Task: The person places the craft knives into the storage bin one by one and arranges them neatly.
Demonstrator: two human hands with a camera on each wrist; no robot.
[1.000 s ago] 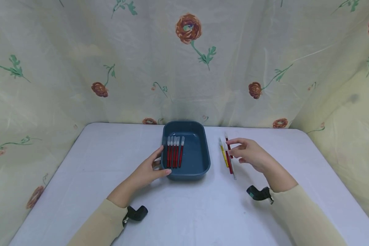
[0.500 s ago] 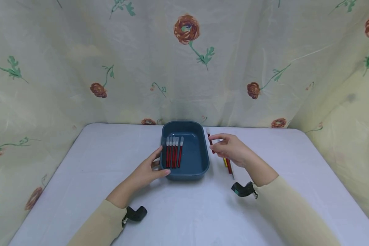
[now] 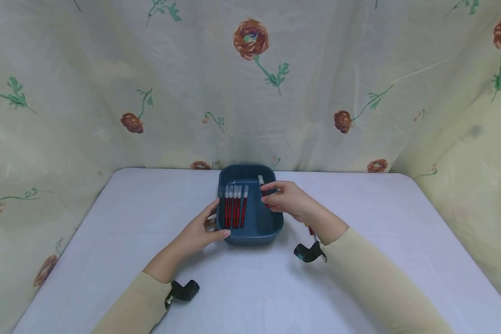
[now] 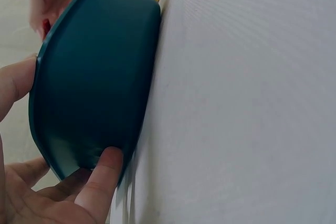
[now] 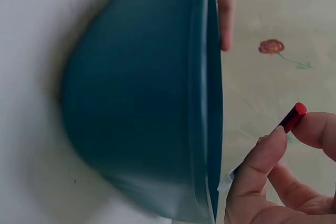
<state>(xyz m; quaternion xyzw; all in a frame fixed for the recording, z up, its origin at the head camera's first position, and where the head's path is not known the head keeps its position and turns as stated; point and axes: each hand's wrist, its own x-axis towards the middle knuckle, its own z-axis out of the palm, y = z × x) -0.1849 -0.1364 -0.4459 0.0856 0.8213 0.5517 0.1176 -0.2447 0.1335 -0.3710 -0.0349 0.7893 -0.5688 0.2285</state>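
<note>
A blue plastic tray [image 3: 250, 240] stands at the back middle of the table. My left hand [image 3: 197, 234] grips its near-left corner, fingers along the left side and thumb at the front. In the left wrist view, the left fingers [image 4: 105, 177] press the tray's outer wall. Inside the tray, several slim red pens [image 3: 234, 208] with clear caps lie side by side at the left. Over its right side, my right hand [image 3: 290, 202] pinches another red pen [image 5: 293, 117], clear cap pointing away; it is tilted in the right wrist view.
More pens [image 3: 311, 229] lie on the white table [image 3: 250, 287] right of the tray, mostly hidden by the right forearm. A flowered curtain [image 3: 183, 83] hangs behind the table and along both sides. A black camera mount sits on each wrist.
My right hand has lifted a red pen from the loose ones on the table and carried it left to above the tray. My left hand has stayed on the tray.
</note>
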